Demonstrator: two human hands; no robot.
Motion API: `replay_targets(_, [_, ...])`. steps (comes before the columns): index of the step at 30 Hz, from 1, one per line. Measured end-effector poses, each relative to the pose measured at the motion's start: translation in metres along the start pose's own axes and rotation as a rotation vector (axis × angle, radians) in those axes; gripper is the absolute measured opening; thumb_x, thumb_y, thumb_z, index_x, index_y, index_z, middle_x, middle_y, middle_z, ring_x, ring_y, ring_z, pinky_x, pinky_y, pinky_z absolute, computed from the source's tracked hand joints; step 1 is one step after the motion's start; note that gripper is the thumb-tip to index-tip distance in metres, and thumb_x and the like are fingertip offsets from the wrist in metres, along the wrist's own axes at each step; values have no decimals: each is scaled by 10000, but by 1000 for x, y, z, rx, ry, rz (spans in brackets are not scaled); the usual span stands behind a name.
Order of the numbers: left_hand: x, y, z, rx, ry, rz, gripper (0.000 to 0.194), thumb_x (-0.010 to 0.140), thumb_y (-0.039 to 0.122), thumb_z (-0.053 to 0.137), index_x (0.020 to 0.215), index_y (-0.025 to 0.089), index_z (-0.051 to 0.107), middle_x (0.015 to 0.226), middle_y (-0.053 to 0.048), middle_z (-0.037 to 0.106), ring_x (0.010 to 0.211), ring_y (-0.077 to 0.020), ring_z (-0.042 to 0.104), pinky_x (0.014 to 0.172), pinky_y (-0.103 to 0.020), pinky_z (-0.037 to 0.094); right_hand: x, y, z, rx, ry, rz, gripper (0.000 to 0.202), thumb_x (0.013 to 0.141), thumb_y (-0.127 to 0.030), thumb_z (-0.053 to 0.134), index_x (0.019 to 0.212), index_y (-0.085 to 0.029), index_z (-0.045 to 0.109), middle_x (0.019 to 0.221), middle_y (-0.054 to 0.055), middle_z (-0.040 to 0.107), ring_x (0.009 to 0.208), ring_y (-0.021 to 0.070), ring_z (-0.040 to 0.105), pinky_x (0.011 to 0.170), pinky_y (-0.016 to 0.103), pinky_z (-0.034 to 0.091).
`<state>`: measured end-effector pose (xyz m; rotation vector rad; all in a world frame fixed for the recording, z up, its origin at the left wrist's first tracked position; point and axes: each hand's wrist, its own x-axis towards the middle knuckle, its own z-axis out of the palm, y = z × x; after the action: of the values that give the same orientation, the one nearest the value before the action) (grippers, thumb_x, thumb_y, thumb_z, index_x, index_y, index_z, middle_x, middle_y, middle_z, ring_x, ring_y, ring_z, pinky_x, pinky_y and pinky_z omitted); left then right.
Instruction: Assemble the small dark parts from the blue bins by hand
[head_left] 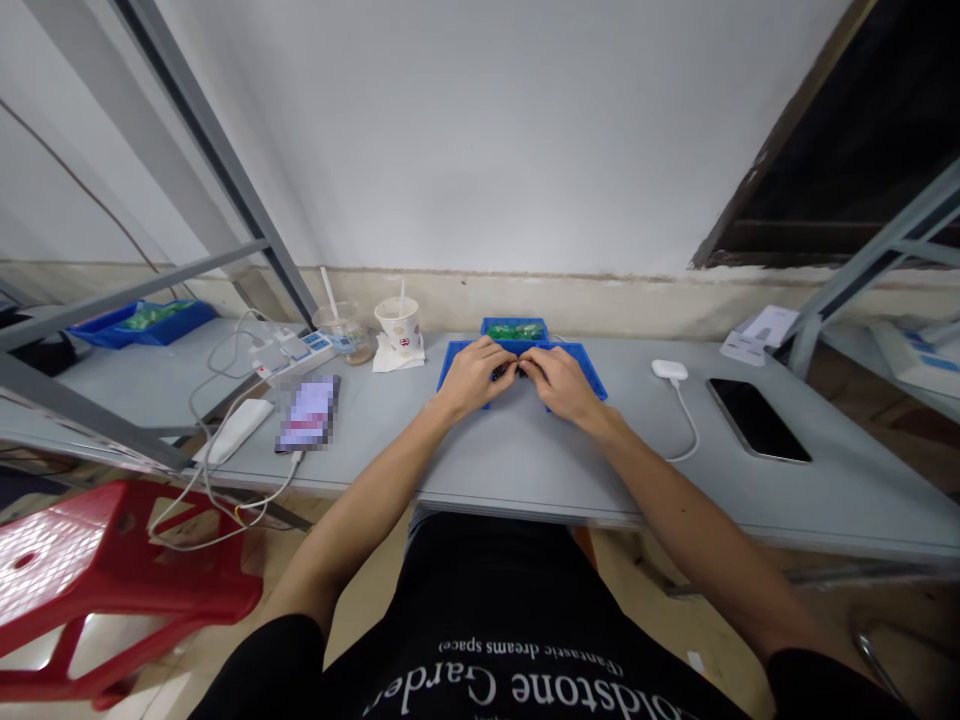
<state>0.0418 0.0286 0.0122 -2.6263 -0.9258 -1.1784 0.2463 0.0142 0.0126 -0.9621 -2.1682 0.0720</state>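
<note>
My left hand (pixel 477 376) and my right hand (pixel 556 380) meet over two blue trays near the middle of the table. Fingers of both hands are pinched together, their tips almost touching. Between them is something small and dark, too tiny to make out. The left blue tray (pixel 452 358) lies partly under my left hand, with dark bits beside the fingers. Beneath my right hand is the right blue tray (pixel 590 368). A smaller blue tray (pixel 514 322) behind them holds green pieces (pixel 516 331).
On the left are a paper cup (pixel 400 322), a plastic cup (pixel 345 332), a power strip (pixel 300 355), cables and a lit phone (pixel 308 412). At right lie a white earbud case (pixel 669 370) and a dark phone (pixel 757 420). A red stool (pixel 112 570) stands at lower left.
</note>
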Motion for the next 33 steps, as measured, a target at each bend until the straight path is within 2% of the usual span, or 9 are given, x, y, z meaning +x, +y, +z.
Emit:
replay_targets(5, [1, -2, -3, 13, -27, -29, 237, 1016, 268, 520, 962, 190, 737, 894, -64, 746, 885, -213, 622, 844, -359, 514, -1, 1, 0, -48, 33, -88, 184, 1056, -276, 470, 1125, -223, 632, 1051, 84, 765, 935, 253, 684, 896, 407, 453])
replay_targets(8, [0, -2, -3, -1, -52, -19, 227, 1006, 252, 520, 977, 191, 736, 910, -61, 745, 885, -210, 620, 843, -354, 509, 0, 2, 0, -63, 27, -105, 205, 1068, -270, 440, 1105, -226, 637, 1068, 86, 761, 958, 255, 684, 891, 410, 456])
replay_targets(12, [0, -1, -3, -22, -59, -8, 230, 1010, 245, 512, 985, 188, 734, 921, -58, 749, 901, -210, 622, 857, -351, 509, 0, 0, 0, -77, 39, -101, 188, 1063, -272, 455, 1024, -225, 632, 989, 82, 755, 917, 256, 680, 872, 408, 453])
replay_targets(16, [0, -2, -1, -19, -71, 1, 236, 1013, 245, 507, 1002, 189, 737, 943, -67, 750, 929, -215, 633, 875, -362, 513, -1, 1, 5, -40, 59, -54, 136, 1033, -249, 495, 985, -227, 621, 954, 79, 755, 884, 255, 674, 857, 402, 457])
replay_targets(22, [1, -5, 0, 27, -99, 39, 258, 1026, 260, 504, 1002, 190, 751, 934, -74, 752, 914, -220, 627, 855, -369, 508, 1, 3, 12, 133, 68, 102, 111, 1000, -283, 536, 933, -240, 614, 885, 51, 743, 811, 236, 677, 781, 368, 501])
replay_targets(25, [3, -8, -7, -2, -39, 0, 281, 1054, 318, 501, 1023, 196, 752, 965, -72, 763, 922, -217, 636, 863, -371, 515, 4, 3, 5, 199, 86, 131, 123, 1005, -307, 539, 977, -241, 640, 843, 35, 741, 786, 225, 690, 779, 360, 515])
replay_targets(29, [3, -21, -22, -12, 169, -170, 312, 1081, 362, 470, 1055, 192, 730, 957, -62, 753, 916, -204, 642, 878, -365, 520, 6, 11, -8, 192, 286, 197, 171, 1012, -324, 532, 1092, -236, 656, 902, 38, 752, 812, 222, 692, 816, 368, 521])
replay_targets(31, [1, -30, -28, 19, 237, -216, 318, 1085, 376, 461, 1058, 191, 718, 952, -64, 744, 888, -199, 631, 875, -366, 512, 5, 17, -12, 171, 361, 228, 165, 1006, -332, 542, 1066, -234, 660, 921, 43, 751, 816, 223, 684, 809, 369, 520])
replay_targets(33, [-2, -39, -33, 35, 246, -218, 319, 1084, 381, 455, 1016, 195, 706, 943, -63, 737, 891, -204, 617, 876, -369, 504, 5, 22, -13, 136, 371, 234, 144, 998, -320, 550, 1007, -231, 662, 913, 45, 747, 795, 222, 672, 796, 371, 514])
